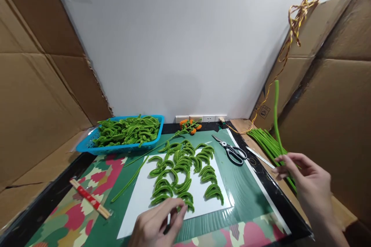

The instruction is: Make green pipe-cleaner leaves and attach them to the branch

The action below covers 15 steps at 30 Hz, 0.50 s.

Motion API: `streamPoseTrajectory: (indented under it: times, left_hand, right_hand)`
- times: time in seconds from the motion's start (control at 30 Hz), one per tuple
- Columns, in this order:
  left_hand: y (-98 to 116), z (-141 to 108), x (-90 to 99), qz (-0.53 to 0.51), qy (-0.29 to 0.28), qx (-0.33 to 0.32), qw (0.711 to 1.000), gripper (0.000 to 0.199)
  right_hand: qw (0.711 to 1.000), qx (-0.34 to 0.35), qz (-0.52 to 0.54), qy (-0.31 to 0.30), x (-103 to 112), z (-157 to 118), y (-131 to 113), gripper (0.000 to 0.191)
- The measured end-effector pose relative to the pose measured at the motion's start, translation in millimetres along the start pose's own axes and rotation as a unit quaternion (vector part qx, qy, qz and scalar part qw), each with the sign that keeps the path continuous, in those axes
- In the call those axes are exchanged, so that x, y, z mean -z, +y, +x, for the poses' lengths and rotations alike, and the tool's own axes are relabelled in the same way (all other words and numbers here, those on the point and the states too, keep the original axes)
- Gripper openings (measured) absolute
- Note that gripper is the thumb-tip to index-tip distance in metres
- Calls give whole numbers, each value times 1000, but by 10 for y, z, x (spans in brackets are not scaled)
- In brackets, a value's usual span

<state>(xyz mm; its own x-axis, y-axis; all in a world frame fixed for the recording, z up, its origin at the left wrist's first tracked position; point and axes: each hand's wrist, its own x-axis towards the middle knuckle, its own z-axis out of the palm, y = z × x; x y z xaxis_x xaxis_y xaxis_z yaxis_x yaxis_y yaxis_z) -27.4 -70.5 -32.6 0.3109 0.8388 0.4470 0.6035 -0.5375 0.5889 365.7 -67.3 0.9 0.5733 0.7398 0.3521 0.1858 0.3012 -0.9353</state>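
My right hand (307, 177), on the right, pinches a long green stem (276, 112) near its lower end. The stem rises nearly upright with a slight bend. At the front of the table, my left hand (159, 222) has thumb and forefinger drawn together beside the curved green fuzzy leaves (184, 162). Whether anything is between those fingertips is hidden. The leaves lie in small overlapping groups on a white sheet (136, 200). Below my right hand, a bundle of green stems (265, 144) rests on cardboard.
A blue basket (116, 148) heaped with green fuzzy pieces stands back left. Scissors (232, 152) and a white strip (261, 157) lie right. An orange-flowered stem (193, 126) is at the back, a single green stem (130, 179) left, wrapped chopsticks (89, 198) front left. Cardboard walls flank the table.
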Motion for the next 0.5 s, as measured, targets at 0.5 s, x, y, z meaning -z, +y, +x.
streamPoseTrajectory:
  times: [0.5]
  left_hand:
    - [-374,1199,618,-357,7,158,921,50]
  right_hand:
    - [885,190,-138,-401,-1322,394,-340,27]
